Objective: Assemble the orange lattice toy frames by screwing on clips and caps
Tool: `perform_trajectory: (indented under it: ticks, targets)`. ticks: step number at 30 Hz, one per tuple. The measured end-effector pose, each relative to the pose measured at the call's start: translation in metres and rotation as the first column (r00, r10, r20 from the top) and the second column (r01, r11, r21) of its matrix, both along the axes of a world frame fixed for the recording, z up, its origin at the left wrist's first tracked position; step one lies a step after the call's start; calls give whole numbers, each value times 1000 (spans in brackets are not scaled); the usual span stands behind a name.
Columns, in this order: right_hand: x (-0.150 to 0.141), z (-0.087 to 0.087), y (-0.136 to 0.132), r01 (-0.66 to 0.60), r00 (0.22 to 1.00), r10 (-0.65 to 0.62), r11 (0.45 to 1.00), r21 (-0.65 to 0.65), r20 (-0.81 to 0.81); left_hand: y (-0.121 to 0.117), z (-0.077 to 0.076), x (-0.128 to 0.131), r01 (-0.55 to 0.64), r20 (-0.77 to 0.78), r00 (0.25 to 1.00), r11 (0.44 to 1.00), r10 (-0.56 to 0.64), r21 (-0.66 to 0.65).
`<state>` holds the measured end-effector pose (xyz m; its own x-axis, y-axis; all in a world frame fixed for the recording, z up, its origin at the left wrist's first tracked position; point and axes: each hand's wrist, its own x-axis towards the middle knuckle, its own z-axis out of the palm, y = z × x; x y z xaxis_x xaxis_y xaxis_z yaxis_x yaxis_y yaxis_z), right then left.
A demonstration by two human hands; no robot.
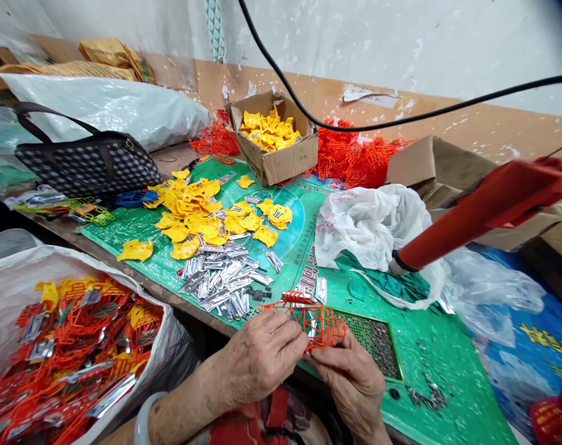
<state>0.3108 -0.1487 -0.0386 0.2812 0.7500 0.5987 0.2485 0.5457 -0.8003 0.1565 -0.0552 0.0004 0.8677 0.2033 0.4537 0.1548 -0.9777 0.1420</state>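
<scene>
An orange plastic lattice frame (328, 326) is held in front of me, just above the table's front edge. My left hand (265, 352) is closed on its left side, with the fingertips pressed together. My right hand (352, 377) pinches the lower right edge of the frame. Whether a smaller piece sits between the fingers, I cannot tell. Just beyond my hands lies a heap of shiny silver metal pieces (230, 275), backed by a pile of yellow plastic parts (192, 207). A green-rimmed tray (396, 352) of tiny metal fasteners is partly behind my right hand.
At lower left stands a white sack (170, 346) full of orange frames with yellow and silver parts. A red handheld tool (470, 213) juts in from the right over a white plastic bag (373, 222). Behind are a cardboard box (290, 162) of yellow parts and a checked bag (89, 164).
</scene>
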Motion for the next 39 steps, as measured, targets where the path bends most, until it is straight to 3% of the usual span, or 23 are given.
perform_trajectory:
  ticks: [12,22,28,34,39]
  targets:
    - [-2,1,-3,4,1000,-4,1000,-6,-17,-2,2,0,36,-36,999,999,-36,-11]
    - [-7,-5,-8,201,974,-199,980,-3,107,0,5,-5,82,-38,996,996,-83,-27]
    - [-8,3,-10,171,979,-166,984,-40,115,1,8,-6,112,-43,993,994,-112,-8]
    - [-3,19,-7,29,998,-22,993,-117,63,1,10,-6,154,-42,987,988,-154,-2]
    - [-14,14,-6,93,996,-93,991,-101,5,0,6,-4,120,-15,993,993,-120,9]
